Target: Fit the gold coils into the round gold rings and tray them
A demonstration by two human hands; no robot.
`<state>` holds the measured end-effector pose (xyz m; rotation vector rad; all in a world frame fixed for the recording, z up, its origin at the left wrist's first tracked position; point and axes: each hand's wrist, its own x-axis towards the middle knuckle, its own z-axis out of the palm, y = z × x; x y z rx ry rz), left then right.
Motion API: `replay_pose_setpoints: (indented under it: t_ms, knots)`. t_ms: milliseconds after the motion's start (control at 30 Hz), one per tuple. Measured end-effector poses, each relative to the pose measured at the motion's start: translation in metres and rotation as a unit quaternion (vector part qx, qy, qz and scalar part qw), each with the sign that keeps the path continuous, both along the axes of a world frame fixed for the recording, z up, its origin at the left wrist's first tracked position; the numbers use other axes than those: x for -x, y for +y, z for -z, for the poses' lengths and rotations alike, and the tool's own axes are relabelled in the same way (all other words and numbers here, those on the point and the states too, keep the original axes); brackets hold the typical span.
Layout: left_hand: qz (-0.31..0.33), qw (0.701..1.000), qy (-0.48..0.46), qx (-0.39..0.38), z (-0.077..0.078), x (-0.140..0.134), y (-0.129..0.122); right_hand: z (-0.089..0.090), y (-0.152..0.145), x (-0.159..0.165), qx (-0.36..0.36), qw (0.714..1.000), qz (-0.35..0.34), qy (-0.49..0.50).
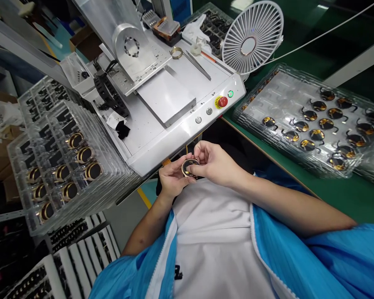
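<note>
Close in front of my body, my left hand (pixel 172 177) grips a round watch case (pixel 186 167) with a gold rim and a dark inside, held between thumb and fingers. My right hand (pixel 217 162) meets it from the other side, its thumb lying over the case and its index finger curled at the upper edge. Fingers cover much of the case, so any small part between them is hidden. Just beyond the hands is the front edge of a white bench machine (pixel 174 139).
A stack of clear trays (pixel 57 155) with gold-rimmed cases stands at left. At right, another tray stack (pixel 268 99) holds round parts with dark cables. The machine carries a red emergency button (pixel 222 101), tweezers (pixel 197 64) and a gold ring (pixel 176 52). A white fan (pixel 252 37) stands behind.
</note>
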<state>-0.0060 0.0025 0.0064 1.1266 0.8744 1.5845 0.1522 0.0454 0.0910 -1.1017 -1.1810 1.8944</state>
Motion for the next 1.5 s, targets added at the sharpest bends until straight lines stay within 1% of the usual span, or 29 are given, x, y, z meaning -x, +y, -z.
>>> replay_pose_setpoints:
  t_ms: [200,267,333,433,567,667,767,833,900,933,967,1033,1067,1133,1233,1300,1400,1433,1500]
  knots:
    - [-0.040,0.998,0.026,0.029,0.008,0.000,-0.003,0.004,0.002,0.001,0.064,0.996,-0.010,0.062]
    - [-0.047,0.998,0.026,0.024,0.009,0.000,-0.004,0.005,0.004,-0.001,0.085,0.995,-0.018,0.052]
    - [-0.050,0.999,0.017,0.009,0.010,-0.001,-0.004,0.007,0.006,-0.003,0.099,0.994,-0.042,0.022]
    - [-0.051,0.999,0.001,-0.017,0.010,-0.003,-0.005,0.010,0.007,-0.006,0.105,0.992,-0.073,-0.007]
    - [-0.042,0.999,0.012,-0.004,0.006,-0.004,-0.006,0.016,0.003,-0.005,0.104,0.993,-0.043,0.022]
    - [-0.041,0.999,0.010,0.011,0.005,-0.004,-0.007,0.018,0.000,-0.002,0.111,0.993,-0.037,0.036]
    - [-0.074,0.997,0.001,0.031,0.007,-0.006,-0.005,0.018,0.003,0.002,0.101,0.994,-0.024,0.024]
    - [-0.100,0.994,-0.008,0.049,0.006,-0.008,-0.003,0.017,0.012,0.002,0.093,0.994,-0.051,0.000]
    - [-0.107,0.992,-0.017,0.058,0.002,-0.008,-0.001,0.014,0.030,0.001,0.073,0.994,-0.079,-0.031]
    - [-0.100,0.993,-0.022,0.058,-0.001,-0.007,0.001,0.012,0.042,-0.001,0.056,0.995,-0.067,-0.045]
    - [-0.087,0.994,-0.028,0.059,-0.004,-0.005,0.002,0.010,0.056,-0.003,0.036,0.997,-0.033,-0.057]
    - [-0.051,0.996,-0.032,0.064,-0.011,0.000,0.003,0.004,0.086,-0.008,0.009,0.995,0.066,-0.071]
    - [-0.032,0.997,-0.028,0.068,-0.013,0.002,0.003,0.002,0.101,-0.009,0.006,0.992,0.105,-0.076]
    - [-0.009,0.998,-0.006,0.067,-0.017,0.006,0.003,-0.002,0.127,-0.009,0.015,0.987,0.135,-0.083]
    - [-0.025,0.998,0.042,0.046,-0.017,0.009,0.003,-0.004,0.149,-0.005,0.014,0.987,0.137,-0.089]
    - [-0.053,0.995,0.078,0.034,-0.015,0.009,0.002,-0.004,0.152,-0.001,-0.007,0.985,0.147,-0.088]
    - [-0.092,0.986,0.137,0.022,-0.014,0.007,0.000,-0.005,0.140,0.000,-0.051,0.983,0.160,-0.076]
    - [-0.104,0.982,0.156,0.016,-0.014,0.006,-0.001,-0.005,0.132,0.000,-0.065,0.984,0.152,-0.068]
    - [-0.125,0.974,0.190,0.002,-0.015,0.004,-0.001,-0.006,0.109,-0.003,-0.083,0.991,0.095,-0.053]
